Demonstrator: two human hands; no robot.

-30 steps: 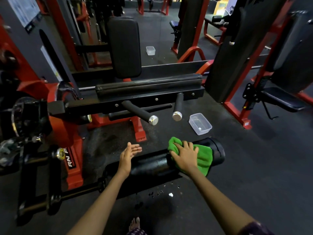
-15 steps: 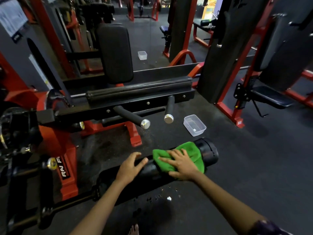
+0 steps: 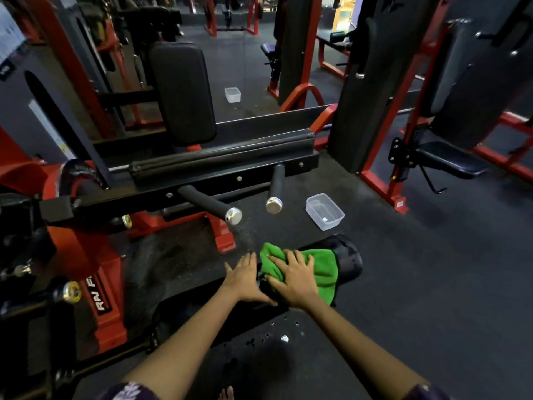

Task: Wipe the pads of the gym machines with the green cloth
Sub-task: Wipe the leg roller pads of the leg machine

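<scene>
Green cloth (image 3: 323,272) under right hand (image 3: 294,280)

Green cloth (image 3: 323,272) draped over black roller pad (image 3: 347,261), floor-level

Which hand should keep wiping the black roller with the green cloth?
The right hand, probably. It presses the green cloth onto the roller pad. The left hand lies flat on bare pad beside the cloth, steadying it.
</scene>
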